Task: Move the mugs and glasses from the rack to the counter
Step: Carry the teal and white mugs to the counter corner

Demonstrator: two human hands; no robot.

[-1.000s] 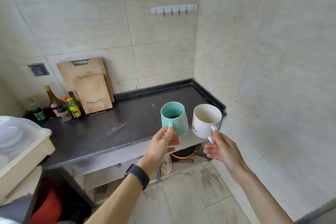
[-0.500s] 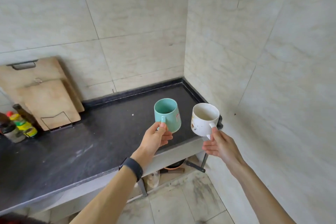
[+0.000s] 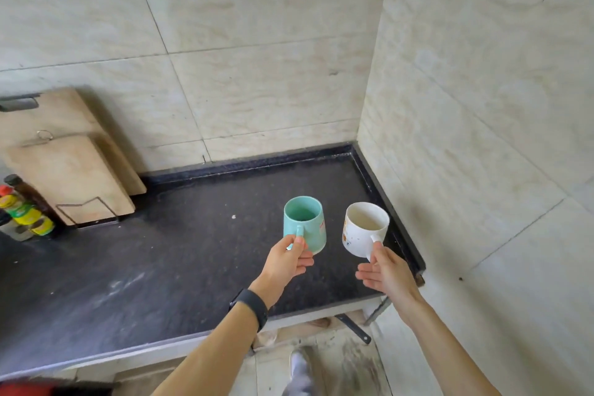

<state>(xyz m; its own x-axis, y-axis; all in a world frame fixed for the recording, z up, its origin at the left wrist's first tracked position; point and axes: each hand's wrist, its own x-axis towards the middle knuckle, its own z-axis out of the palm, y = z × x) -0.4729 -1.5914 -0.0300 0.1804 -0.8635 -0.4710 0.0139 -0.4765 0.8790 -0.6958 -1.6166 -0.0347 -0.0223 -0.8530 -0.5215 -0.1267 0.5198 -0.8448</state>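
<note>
Teal mug (image 3: pixel 303 223) upright, mouth up, in our left hand (image 3: pixel 286 262): thumb on top of the handle, fingers curled under it, clamped. White mug (image 3: pixel 364 228) upright just to its right, with a clear gap between the two, not touching. Our right hand (image 3: pixel 384 270) pinches its handle with thumb and forefinger; the other fingers lie loose and spread below, off the mug. Both mugs are over the right end of the dark counter (image 3: pixel 160 251); we can't tell whether either base touches the surface.

Edges: white mug is near the counter's right edge, where a raised lip (image 3: pixel 369 177) runs along the side wall (image 3: pixel 482 106) and carries on along the back wall (image 3: pixel 257 90). Front edge passes under our forearms. Black wristband (image 3: pixel 250 305) on the left wrist.

Room: wide bare stretch of counter left of and behind the teal mug, out to the back lip. One small pale speck (image 3: pixel 233 216) on the surface behind-left of the teal mug. Far left, two wooden cutting boards (image 3: pixel 64 170) lean on the back wall in a wire stand (image 3: pixel 86 209), well apart from the mugs. Bottles (image 3: pixel 25 212) crowd the left frame edge just beside the boards. Below the front edge: tiled floor (image 3: pixel 337 370) and a shoe (image 3: pixel 300 363).
</note>
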